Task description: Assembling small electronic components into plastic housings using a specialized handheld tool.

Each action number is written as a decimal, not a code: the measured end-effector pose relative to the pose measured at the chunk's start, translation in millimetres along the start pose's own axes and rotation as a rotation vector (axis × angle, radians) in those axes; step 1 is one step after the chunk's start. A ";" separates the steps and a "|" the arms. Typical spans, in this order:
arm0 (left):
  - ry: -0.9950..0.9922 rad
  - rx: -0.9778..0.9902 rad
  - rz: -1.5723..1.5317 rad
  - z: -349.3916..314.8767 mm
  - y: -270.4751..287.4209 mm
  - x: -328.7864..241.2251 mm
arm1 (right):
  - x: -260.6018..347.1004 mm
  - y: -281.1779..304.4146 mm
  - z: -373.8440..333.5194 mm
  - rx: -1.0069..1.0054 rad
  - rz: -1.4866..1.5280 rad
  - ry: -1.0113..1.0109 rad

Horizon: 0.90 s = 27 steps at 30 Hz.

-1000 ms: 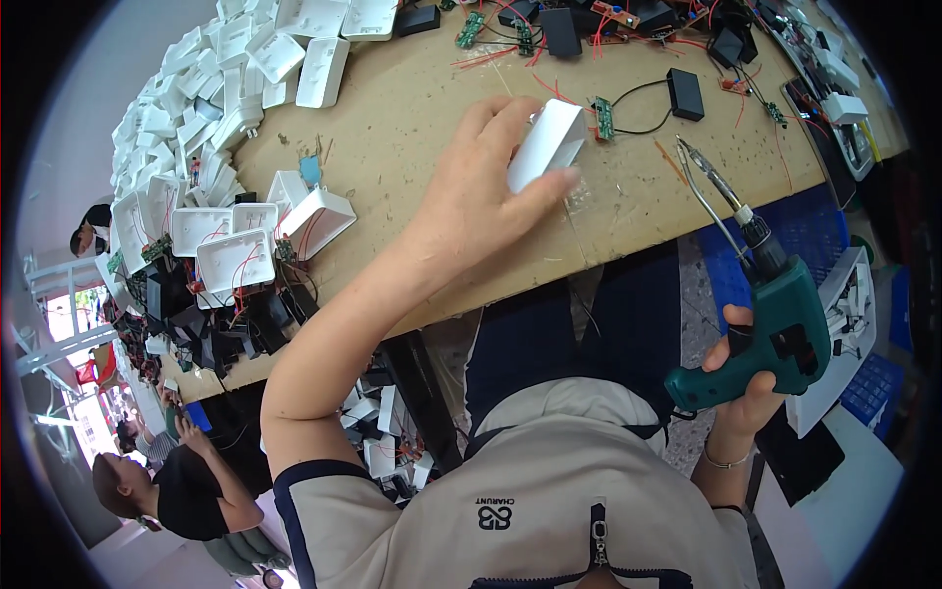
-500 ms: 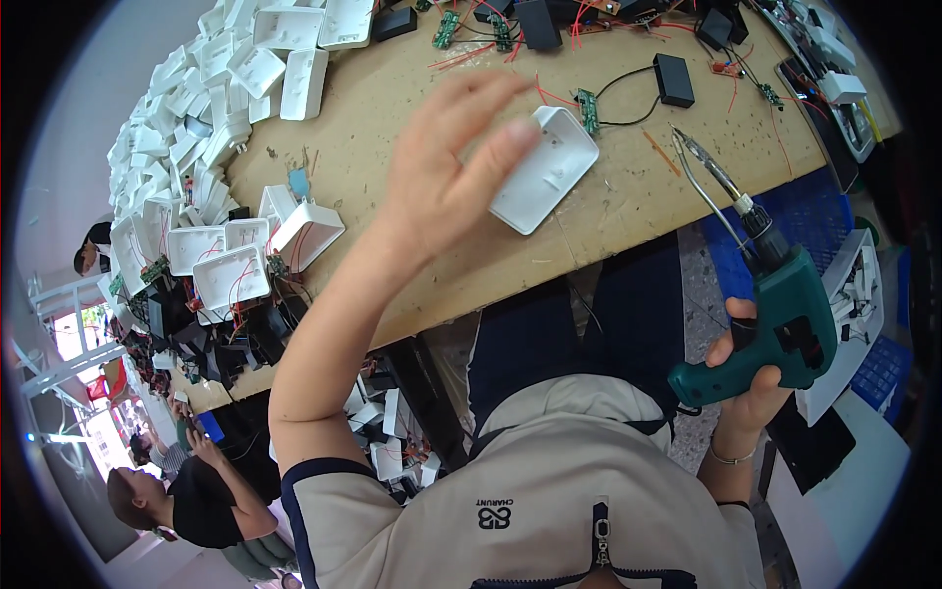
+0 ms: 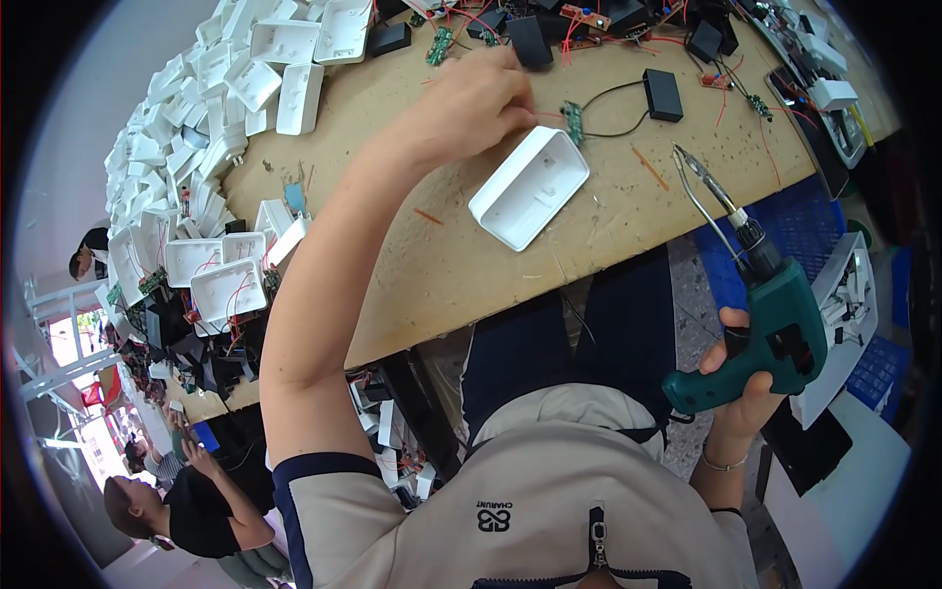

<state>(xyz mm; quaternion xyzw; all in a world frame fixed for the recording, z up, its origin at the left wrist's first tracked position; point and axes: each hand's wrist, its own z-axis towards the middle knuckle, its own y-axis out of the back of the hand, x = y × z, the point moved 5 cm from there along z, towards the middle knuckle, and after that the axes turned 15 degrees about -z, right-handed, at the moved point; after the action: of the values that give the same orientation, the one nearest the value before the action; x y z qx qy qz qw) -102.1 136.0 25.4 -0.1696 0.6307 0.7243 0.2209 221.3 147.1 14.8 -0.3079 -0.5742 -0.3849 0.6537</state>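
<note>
My right hand (image 3: 752, 404) grips a green soldering gun (image 3: 785, 334) by its handle, with its metal tip and thin feed tube pointing up over the table's edge. My left hand (image 3: 481, 103) is at the far middle of the table, its fingers curled by a small green circuit board and a black box (image 3: 531, 42). Whatever its fingers hold is hidden. Just below that hand lies an open white plastic case (image 3: 525, 201), hollow side up. Touching or close to the case's far corner is a green circuit board (image 3: 573, 122), with black wires to a black box (image 3: 663, 95).
A big heap of white plastic cases (image 3: 211, 88) covers the table's left side. More cases and black boxes with red wires (image 3: 216, 334) crowd the near left. Boards and wires line the back. Blue crates (image 3: 805, 216) stand at right. Another person (image 3: 201, 510) sits lower left.
My left hand has moved from over the white case toward the back, and its fingers have curled. The case looks turned and sits slightly nearer. The soldering gun stays in my right hand.
</note>
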 end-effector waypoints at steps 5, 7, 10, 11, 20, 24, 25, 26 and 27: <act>0.375 -0.424 -0.011 -49.1 57.2 -3.8 | -0.5 4.5 -1.8 0.000 0.013 0.008; 0.492 -0.499 -0.006 -83.1 70.7 -17.2 | -0.6 4.8 -2.3 0.013 0.026 0.039; 0.648 -0.576 -0.099 -124.4 65.3 -42.6 | 0.1 4.5 -1.7 0.024 0.000 0.029; 0.707 -0.621 -0.165 -138.9 61.1 -47.8 | 0.1 3.2 -1.1 0.033 0.005 0.025; 0.599 -0.237 -0.878 -165.4 -14.3 -72.4 | -3.3 -22.4 6.1 0.141 0.229 -0.051; 0.336 -0.044 -0.620 -148.6 -15.7 -81.9 | -10.7 -42.2 30.6 0.273 0.554 -0.123; 0.334 -0.042 -0.622 -146.2 -15.1 -82.8 | -10.9 -49.0 39.3 0.271 0.552 -0.124; 0.290 0.000 -0.547 -141.8 -14.1 -86.4 | -9.5 -59.8 46.8 0.311 0.639 -0.165; 0.247 0.042 -0.473 -138.3 -14.1 -89.0 | -9.7 -69.8 53.2 0.351 0.726 -0.207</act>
<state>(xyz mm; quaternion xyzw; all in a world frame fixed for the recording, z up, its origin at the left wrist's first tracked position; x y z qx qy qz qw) -23.9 -8.6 40.0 -0.3946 0.6105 0.6133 0.3087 133.7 157.6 10.5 -0.4114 -0.5480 0.0070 0.7283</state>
